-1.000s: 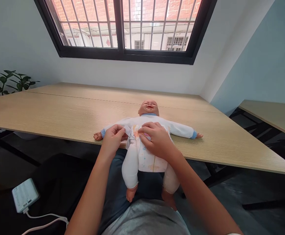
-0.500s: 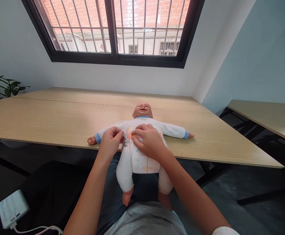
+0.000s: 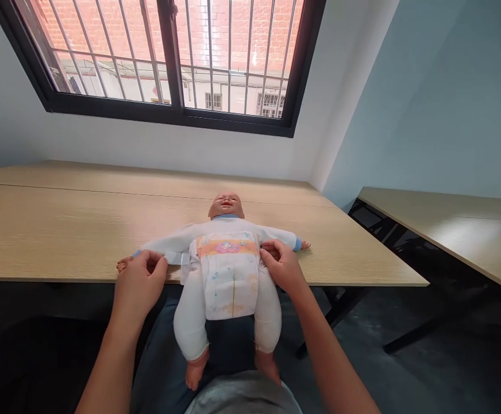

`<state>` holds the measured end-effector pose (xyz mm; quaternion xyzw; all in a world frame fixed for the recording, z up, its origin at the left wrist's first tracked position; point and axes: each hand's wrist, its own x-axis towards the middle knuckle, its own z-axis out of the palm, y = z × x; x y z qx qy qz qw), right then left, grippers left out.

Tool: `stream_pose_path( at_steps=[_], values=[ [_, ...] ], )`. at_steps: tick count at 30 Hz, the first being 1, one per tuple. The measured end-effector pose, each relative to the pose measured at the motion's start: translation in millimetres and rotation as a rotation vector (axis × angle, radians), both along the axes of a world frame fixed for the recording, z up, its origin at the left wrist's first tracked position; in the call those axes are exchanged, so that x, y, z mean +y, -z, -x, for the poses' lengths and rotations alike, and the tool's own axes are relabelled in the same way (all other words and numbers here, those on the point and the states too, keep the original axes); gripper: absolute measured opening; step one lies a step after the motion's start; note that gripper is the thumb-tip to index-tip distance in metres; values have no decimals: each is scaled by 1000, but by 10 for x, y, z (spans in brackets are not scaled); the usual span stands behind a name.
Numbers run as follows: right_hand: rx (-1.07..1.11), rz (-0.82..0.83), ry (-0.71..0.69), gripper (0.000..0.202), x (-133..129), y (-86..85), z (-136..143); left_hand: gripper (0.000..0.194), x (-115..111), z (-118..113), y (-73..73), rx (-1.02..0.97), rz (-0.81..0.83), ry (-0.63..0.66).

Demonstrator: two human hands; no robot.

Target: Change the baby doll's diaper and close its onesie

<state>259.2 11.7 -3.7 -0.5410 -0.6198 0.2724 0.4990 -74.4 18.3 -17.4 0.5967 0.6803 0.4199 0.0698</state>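
Note:
A baby doll [image 3: 226, 207] lies on its back with arms spread, its legs hanging over the table's front edge towards me. A white diaper [image 3: 232, 282] with an orange printed waistband covers its front, over a white suit with blue cuffs. My left hand [image 3: 141, 282] is closed in a pinch on the end of a diaper tab [image 3: 176, 258], pulled out sideways to the left of the waist. My right hand [image 3: 282, 264] is at the diaper's right edge by the doll's hip, thumb and fingers closed on that edge; the fingertips are partly hidden.
The light wooden table [image 3: 82, 230] runs along the wall under a barred window [image 3: 173, 63]. A second table [image 3: 457, 230] stands to the right, with a gap between them. My lap and grey shirt [image 3: 246, 394] are just below the doll's feet.
Both hands were together at the diaper's left waist; they have moved apart. The left drew the tab outwards to the left, the right went to the right edge. The view shifted rightwards.

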Motion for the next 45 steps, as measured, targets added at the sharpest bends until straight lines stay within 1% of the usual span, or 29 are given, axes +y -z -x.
stream_pose_path(
  at_steps=[2, 3, 4, 5, 6, 8, 9, 11, 13, 15, 18, 20, 24, 30, 34, 37, 40, 43, 45],
  values=[
    [46, 24, -2, 28, -6, -5, 23, 15, -105, -82, -110, 153, -36, -61],
    [57, 29, 0, 30, -9, -18, 38, 17, -166, -140, -178, 182, -81, -81],
    [61, 26, 0, 32, -14, -35, 53, 18, -226, -209, -251, 174, -133, -77],
    [52, 16, -1, 33, -20, -54, 70, 17, -280, -289, -325, 137, -174, -32],
    [31, -2, 1, 35, -27, -73, 88, 15, -323, -381, -397, 82, -189, 67],
    [-43, -45, 20, 37, -41, -112, 129, 15, -363, -588, -520, -22, -171, 315],
    [-88, -62, 37, 36, -47, -130, 151, 18, -358, -695, -563, -24, -160, 404],
    [-172, -77, 74, 32, -51, -165, 193, 23, -315, -890, -602, 59, -148, 503],
    [-256, -86, 102, 27, -47, -197, 224, 28, -260, -1033, -589, 157, -144, 536],
    [-347, -101, 131, 25, -34, -223, 241, 31, -228, -1111, -553, 223, -147, 527],
    [-443, -109, 159, 25, -11, -246, 245, 33, -237, -1137, -520, 256, -146, 496],
    [-462, -103, 162, 25, -2, -249, 240, 32, -258, -1129, -526, 261, -134, 490],
    [-437, -79, 189, 26, 3, -218, 214, 31, -273, -1112, -544, 261, -112, 488],
    [-375, -48, 228, 22, 49, -112, 101, 30, -247, -1098, -490, 245, -148, 490],
    [-290, -10, 185, 23, 69, -39, 23, 31, -220, -1095, -460, 240, -143, 504],
    [-256, 0, 178, 23, 63, 12, -7, 34, -199, -1100, -439, 215, -140, 502],
    [-249, 19, 244, 22, 60, 55, -49, 38, -200, -1067, -399, 154, -157, 463],
    [-203, 44, 249, 21, 58, 76, -127, 41, -246, -940, -332, 18, -148, 361],
    [-172, 54, 230, 21, 38, 67, -183, 44, -306, -813, -280, -113, -100, 268]
  ],
)
